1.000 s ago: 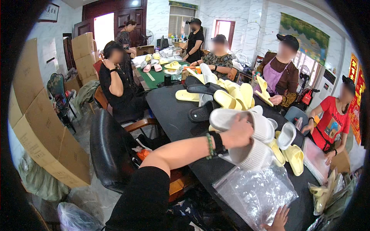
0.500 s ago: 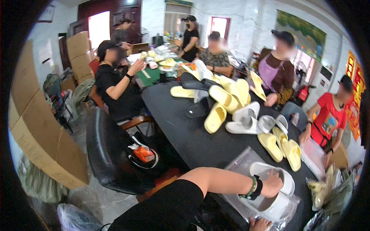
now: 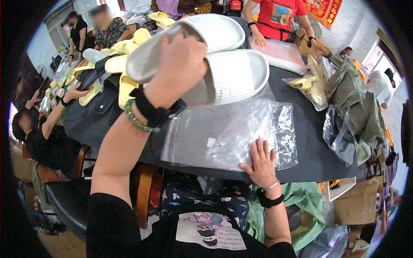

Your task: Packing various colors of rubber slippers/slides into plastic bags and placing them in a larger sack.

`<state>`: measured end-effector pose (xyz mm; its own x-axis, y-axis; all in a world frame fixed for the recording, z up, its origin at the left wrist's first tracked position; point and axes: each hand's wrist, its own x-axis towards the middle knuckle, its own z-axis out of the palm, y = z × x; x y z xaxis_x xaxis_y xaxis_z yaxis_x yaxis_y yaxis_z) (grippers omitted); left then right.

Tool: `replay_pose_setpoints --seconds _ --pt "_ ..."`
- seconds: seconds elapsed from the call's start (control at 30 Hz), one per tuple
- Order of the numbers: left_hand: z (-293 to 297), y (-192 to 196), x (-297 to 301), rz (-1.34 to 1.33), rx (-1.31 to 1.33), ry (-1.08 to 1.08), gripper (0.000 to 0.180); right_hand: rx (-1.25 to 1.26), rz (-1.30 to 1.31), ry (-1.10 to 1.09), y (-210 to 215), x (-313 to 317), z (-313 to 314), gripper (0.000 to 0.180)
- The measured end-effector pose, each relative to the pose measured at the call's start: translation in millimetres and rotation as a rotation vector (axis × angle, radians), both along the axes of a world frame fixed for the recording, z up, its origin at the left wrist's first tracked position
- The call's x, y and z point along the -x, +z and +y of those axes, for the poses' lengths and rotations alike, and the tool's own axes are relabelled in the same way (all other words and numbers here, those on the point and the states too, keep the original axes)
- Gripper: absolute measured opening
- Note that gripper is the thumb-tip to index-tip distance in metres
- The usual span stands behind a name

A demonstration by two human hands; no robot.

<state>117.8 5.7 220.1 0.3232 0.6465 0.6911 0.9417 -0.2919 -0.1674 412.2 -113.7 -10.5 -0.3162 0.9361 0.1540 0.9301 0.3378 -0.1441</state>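
Observation:
My left hand (image 3: 183, 64) is closed on a pair of white slide slippers (image 3: 238, 75), lifted above the table and side by side, with their broad straps toward the right. Its fingers are partly hidden against the slippers. Under them a clear plastic bag (image 3: 189, 133) lies flat along the near table edge, crinkled and shiny at its right end. My right hand (image 3: 261, 167) rests on the bag's near right part with fingers spread and nothing in it.
Yellow slippers (image 3: 116, 64) and dark ones are heaped at left on the black table (image 3: 309, 150). A stack of clear bags (image 3: 279, 58) lies at the far side by a person in red. Bagged yellow slippers (image 3: 312, 84) and a grey-green sack (image 3: 350, 81) crowd the right.
My view has swung to the right and down. My left hand has raised the white slippers off the plastic bag. My right hand now shows fully, flat on the bag.

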Motion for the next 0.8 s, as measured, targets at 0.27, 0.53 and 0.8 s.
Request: replay_pose_setpoints --seconds 0.27,0.53,0.8 --pt "-24.5 38.1 17.9 -0.019 -0.159 0.085 0.019 0.018 -0.096 -0.035 42.2 5.4 -11.5 0.084" --pt "-29.4 18.1 -4.3 0.043 -0.020 0.074 0.017 0.250 -0.020 0.226 19.1 65.4 30.2 0.079" --pt "-25.8 10.2 14.3 -0.064 0.041 0.020 0.019 0.135 0.008 0.302 53.4 75.3 15.2 0.092"
